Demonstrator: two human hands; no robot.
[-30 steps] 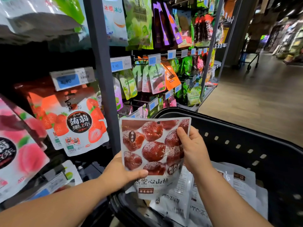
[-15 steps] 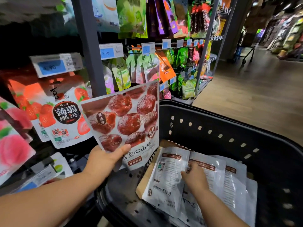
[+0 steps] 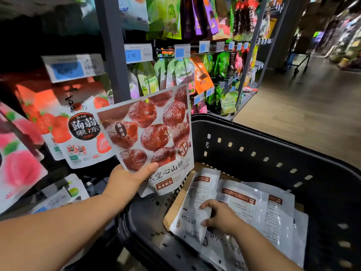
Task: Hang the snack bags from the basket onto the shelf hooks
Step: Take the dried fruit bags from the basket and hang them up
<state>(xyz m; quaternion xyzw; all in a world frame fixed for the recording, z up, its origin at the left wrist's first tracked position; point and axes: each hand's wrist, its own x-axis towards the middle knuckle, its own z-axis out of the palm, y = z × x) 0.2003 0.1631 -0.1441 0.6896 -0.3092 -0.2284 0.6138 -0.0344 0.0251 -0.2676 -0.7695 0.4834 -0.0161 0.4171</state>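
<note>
Head view: your left hand grips the red fruit bag above the left edge of the basket; your right hand pinches a white bag inside.

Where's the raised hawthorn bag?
Head view, centre-left: the hawthorn bag is held up by the left hand at its lower edge, just right of the strawberry jelly bag, above the left rim of the basket.

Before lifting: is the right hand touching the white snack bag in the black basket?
Touching. Head view: right hand grips the white snack bag by its edge.
</note>
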